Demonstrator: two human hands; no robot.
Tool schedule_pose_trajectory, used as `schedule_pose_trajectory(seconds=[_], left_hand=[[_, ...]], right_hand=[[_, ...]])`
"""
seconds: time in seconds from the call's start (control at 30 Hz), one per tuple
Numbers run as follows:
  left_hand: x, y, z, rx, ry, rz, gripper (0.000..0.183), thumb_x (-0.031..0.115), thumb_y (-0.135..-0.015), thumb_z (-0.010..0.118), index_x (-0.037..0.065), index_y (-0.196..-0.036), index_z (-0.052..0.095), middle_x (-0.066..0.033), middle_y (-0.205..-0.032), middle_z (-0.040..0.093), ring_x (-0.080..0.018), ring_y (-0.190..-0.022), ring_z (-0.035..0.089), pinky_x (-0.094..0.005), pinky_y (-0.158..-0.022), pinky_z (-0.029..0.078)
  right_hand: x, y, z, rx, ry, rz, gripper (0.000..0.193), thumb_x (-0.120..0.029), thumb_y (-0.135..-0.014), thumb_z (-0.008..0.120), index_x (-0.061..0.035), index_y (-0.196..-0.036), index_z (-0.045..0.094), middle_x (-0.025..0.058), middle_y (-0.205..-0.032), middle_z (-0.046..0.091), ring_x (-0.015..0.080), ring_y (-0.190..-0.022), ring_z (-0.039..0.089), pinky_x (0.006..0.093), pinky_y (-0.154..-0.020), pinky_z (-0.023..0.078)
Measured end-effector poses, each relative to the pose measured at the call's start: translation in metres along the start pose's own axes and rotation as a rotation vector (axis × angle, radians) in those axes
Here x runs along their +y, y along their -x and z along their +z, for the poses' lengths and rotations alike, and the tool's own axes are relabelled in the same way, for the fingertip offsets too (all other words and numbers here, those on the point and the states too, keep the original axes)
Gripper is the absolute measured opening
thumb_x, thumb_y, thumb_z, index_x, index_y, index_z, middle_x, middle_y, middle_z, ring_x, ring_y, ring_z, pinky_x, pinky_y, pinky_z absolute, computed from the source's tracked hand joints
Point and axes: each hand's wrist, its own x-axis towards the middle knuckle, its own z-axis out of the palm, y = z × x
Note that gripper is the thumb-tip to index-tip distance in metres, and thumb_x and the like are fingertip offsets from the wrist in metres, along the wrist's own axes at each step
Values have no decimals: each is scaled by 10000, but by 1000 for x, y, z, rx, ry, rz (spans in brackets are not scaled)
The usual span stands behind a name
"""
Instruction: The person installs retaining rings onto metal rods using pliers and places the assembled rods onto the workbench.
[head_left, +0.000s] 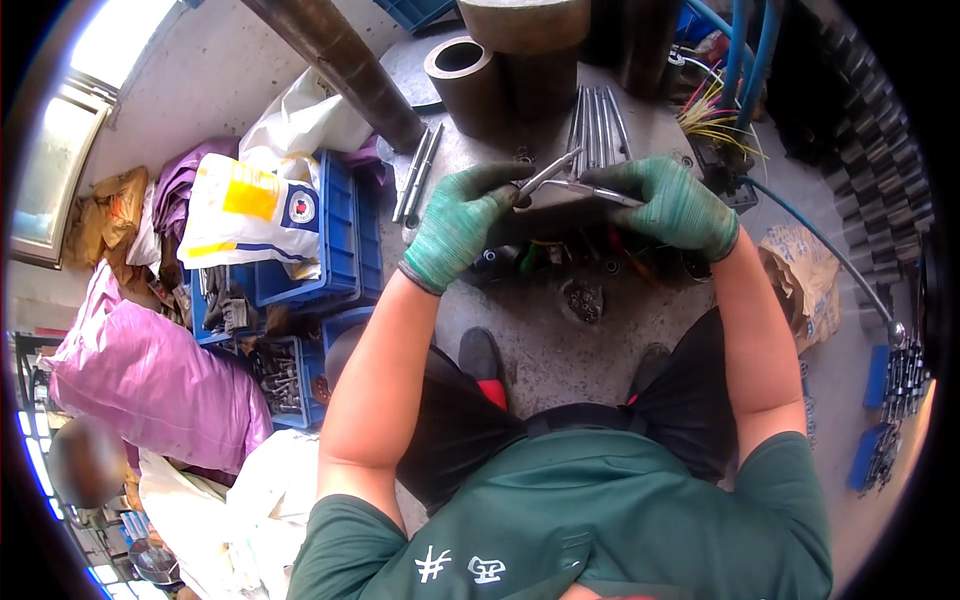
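Note:
My left hand, in a green glove with dark fingertips, is closed around a slim steel rod that slants up to the right. My right hand, gloved the same way, pinches a thin pointed metal piece lying nearly level; its exact kind I cannot make out. The two pieces come close together between the hands, over the near edge of the metal worktable. Several long steel rods lie side by side just beyond my right hand. Past my left hand rest two more rods.
A thick hollow metal cylinder stands at the back of the table beside a heavy press column. Blue crates and a purple sack crowd the left. Blue hoses and loose coloured wires are at the right.

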Motion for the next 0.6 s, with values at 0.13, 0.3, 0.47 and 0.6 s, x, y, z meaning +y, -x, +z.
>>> schedule_pose_trajectory(seconds=[0.13,0.3,0.47,0.6], left_hand=[[-4,3,-2,-49,108,-48,392,185,-1027,627,-6,-1368,656,-79,-1041,732,-130,-875,696,-248,-783,575],[-6,1,-2,-65,66,-100,417,255,-1031,644,-4,-1358,655,-54,-986,717,-115,-769,674,-230,-680,549],[0,3,2,-54,137,-182,386,274,-1042,639,5,-1318,664,-29,-891,688,-90,-636,618,-197,-539,438],[-6,-1,-2,-118,158,-185,357,297,-1053,638,10,-1261,678,-33,-855,679,-84,-615,607,-191,-526,426]], right_hand=[[-7,0,6,-50,27,-48,555,-69,-838,742,2,-1382,663,191,-1252,755,216,-1106,731,339,-1014,556],[-9,1,7,-77,48,-50,561,-79,-830,738,5,-1380,662,191,-1258,751,241,-1125,734,359,-1030,553],[-4,2,9,-41,33,-87,579,-61,-815,733,7,-1385,657,194,-1253,752,234,-1124,733,356,-1023,557],[-5,2,3,-91,35,-39,590,-62,-818,740,-3,-1398,651,201,-1281,739,229,-1138,724,358,-1031,554]])
